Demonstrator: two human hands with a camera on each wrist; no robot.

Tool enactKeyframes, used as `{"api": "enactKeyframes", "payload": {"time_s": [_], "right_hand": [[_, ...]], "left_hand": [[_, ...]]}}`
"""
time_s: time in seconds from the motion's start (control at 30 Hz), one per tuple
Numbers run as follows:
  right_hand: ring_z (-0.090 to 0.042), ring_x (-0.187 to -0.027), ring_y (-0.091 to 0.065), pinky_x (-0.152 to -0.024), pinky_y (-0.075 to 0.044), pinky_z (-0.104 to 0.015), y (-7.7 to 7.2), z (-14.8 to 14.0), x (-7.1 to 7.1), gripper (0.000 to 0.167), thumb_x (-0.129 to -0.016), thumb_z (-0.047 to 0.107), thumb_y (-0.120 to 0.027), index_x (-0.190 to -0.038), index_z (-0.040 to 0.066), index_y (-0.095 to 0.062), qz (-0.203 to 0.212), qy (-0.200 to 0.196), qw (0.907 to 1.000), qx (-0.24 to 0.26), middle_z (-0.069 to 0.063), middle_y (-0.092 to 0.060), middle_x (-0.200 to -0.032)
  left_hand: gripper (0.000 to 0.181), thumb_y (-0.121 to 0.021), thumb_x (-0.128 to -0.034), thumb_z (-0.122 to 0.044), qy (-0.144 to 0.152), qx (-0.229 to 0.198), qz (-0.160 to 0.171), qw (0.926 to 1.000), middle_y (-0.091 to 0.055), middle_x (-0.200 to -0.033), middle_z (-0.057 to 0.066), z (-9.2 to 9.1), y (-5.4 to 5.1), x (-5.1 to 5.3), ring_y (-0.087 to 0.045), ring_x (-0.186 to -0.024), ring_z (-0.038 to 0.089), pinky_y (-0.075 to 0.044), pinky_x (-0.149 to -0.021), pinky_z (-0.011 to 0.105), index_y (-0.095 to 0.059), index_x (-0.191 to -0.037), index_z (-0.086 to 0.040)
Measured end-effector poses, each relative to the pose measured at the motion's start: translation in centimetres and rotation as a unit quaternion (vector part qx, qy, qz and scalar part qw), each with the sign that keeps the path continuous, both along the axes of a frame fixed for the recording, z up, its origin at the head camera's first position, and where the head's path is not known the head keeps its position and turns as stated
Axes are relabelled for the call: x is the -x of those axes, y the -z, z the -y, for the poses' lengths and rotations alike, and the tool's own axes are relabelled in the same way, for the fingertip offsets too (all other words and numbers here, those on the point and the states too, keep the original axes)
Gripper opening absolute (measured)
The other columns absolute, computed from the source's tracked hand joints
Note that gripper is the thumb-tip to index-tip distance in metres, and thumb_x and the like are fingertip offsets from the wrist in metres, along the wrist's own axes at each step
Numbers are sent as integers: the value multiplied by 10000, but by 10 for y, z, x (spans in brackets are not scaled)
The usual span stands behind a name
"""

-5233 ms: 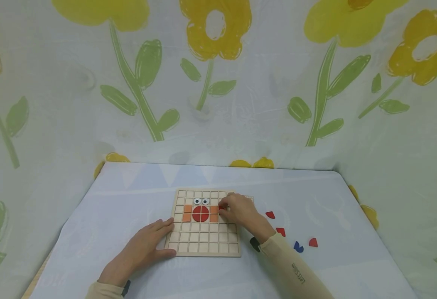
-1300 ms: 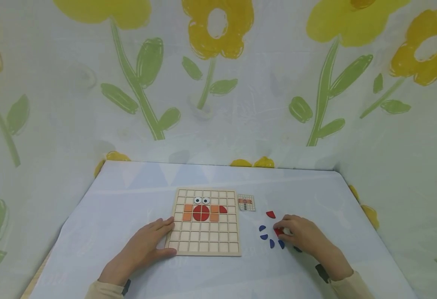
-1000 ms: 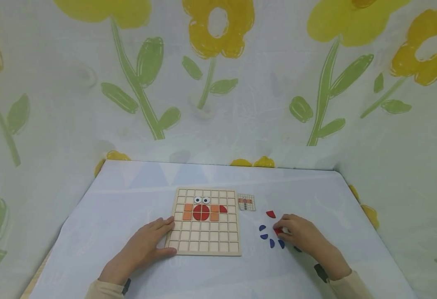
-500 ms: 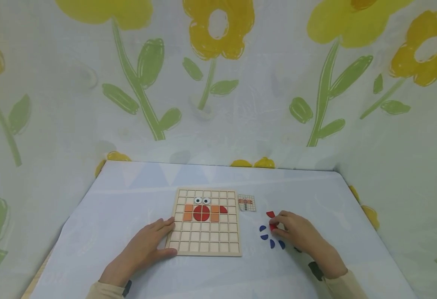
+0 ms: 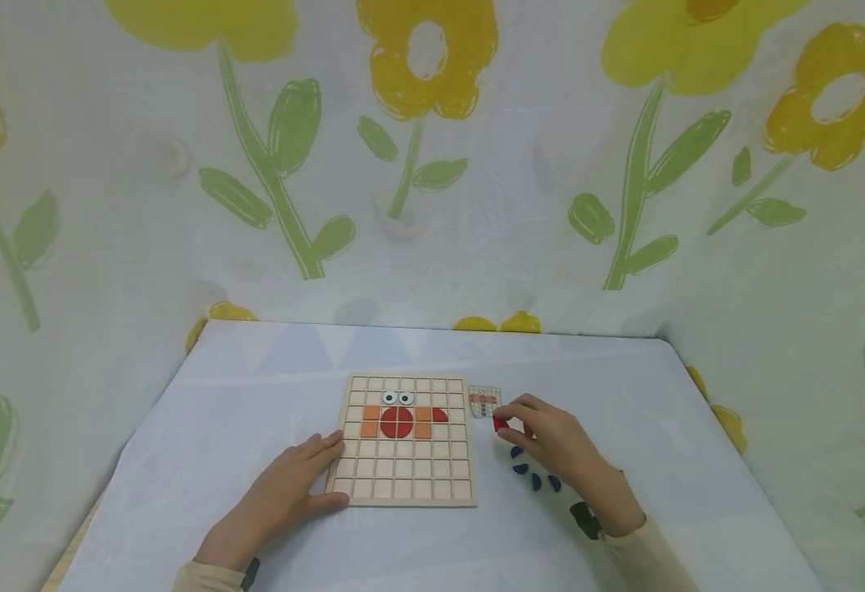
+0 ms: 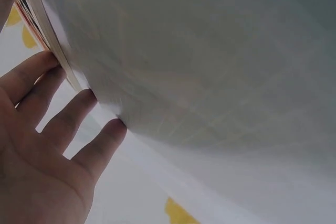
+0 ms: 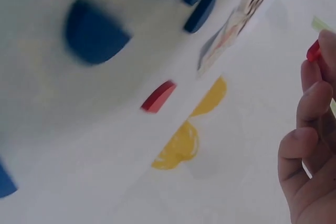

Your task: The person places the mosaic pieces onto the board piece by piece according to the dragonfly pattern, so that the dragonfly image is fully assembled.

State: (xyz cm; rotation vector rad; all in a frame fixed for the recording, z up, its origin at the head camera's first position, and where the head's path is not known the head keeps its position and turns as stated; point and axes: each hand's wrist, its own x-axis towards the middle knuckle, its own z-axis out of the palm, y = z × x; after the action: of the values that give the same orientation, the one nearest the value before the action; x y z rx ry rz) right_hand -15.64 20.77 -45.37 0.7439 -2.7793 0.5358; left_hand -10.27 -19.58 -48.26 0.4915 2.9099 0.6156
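Note:
Between thumb and fingertips of my right hand (image 5: 554,440) is a red quarter-circle tile (image 5: 501,424), pinched just right of the wooden grid board (image 5: 401,504) and apart from it. In the right wrist view the same tile shows at the fingertips. My left hand (image 5: 284,485) rests against the board's left edge, fingers extended; the left wrist view shows its fingertips at that edge. Set in the board are two eye tiles (image 5: 399,398), orange square tiles (image 5: 371,421), a red circle of quarter tiles (image 5: 396,422) and one more red quarter tile (image 5: 439,415).
A small picture card (image 5: 483,400) lies right of the board. Several blue half-round tiles (image 5: 536,482) lie below my right hand. Another red tile (image 7: 158,97) sits on the table in the right wrist view. The flowered backdrop (image 5: 432,271) rises behind the table.
Earlier my right hand was at the board, where a red quarter tile now sits. It then went right to a red tile on the table and has carried it left. My left hand stayed put.

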Motion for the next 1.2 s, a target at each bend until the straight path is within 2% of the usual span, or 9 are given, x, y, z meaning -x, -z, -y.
{"api": "enactKeyframes", "payload": {"time_s": [0.13, 0.33, 0.53, 0.77, 0.9, 1.07, 1.2], "right_hand": [[-48, -753, -516, -596, -495, -142, -5, 14, 2, 349, -834, 200, -858, -1164, 245, -752, -121, -113, 9996, 231, 76, -670, -1010], [-49, -751, -532, -614, -506, -130, -6, 30, 7, 385, -835, 191, -854, -1202, 239, -748, -340, -362, 9978, 438, 101, -671, -1031], [-47, -744, -528, -616, -511, -139, -6, 45, 15, 309, -854, 216, -841, -1152, 224, -759, -278, -389, 9975, 527, 101, -677, -1005], [-42, -696, -494, -564, -469, -151, -7, 60, 24, 298, -861, 254, -834, -1147, 221, -761, -407, -454, 9967, 541, 78, -688, -1008], [-51, -725, -532, -596, -496, -164, -4, 70, 27, 315, -848, 229, -849, -1150, 205, -764, -168, -520, 9975, 448, 81, -688, -1001], [-81, -847, -631, -717, -553, -217, 6, 78, 27, 313, -844, 279, -849, -1133, 185, -776, 279, -535, 9980, -173, 90, -701, -996], [-82, -865, -625, -750, -554, -228, 15, 83, 29, 326, -841, 339, -841, -1130, 200, -786, 672, -382, 9952, -597, 95, -706, -980]], "left_hand": [[871, -800, -784, -564, -61, 37, 29, 10000, -474, -1550, 55, 1, 1, 0, -414, -1427, 366, -364, -1149, 568, -549, -1457, -72], [880, -805, -782, -561, -96, 46, 57, 9999, -470, -1553, 52, 0, 3, 1, -410, -1432, 356, -359, -1155, 561, -536, -1471, -84], [874, -814, -788, -521, -38, -96, 25, 9999, -463, -1556, 80, 1, 2, 0, -406, -1429, 383, -340, -1159, 582, -528, -1474, -62], [886, -795, -792, -545, -88, -108, 232, 9996, -409, -1596, 41, 0, 5, 2, -348, -1467, 363, -283, -1193, 575, -511, -1493, -84], [885, -797, -794, -541, -91, -128, 270, 9995, -408, -1596, 42, -1, 5, 2, -345, -1469, 365, -281, -1194, 576, -509, -1494, -82], [885, -803, -793, -539, -152, -78, 306, 9994, -411, -1595, 33, -3, 2, 0, -347, -1470, 357, -285, -1196, 563, -507, -1498, -94], [878, -803, -796, -536, -141, -37, 266, 9995, -414, -1594, 33, -3, 3, -1, -355, -1465, 358, -290, -1195, 561, -509, -1496, -94]]}}
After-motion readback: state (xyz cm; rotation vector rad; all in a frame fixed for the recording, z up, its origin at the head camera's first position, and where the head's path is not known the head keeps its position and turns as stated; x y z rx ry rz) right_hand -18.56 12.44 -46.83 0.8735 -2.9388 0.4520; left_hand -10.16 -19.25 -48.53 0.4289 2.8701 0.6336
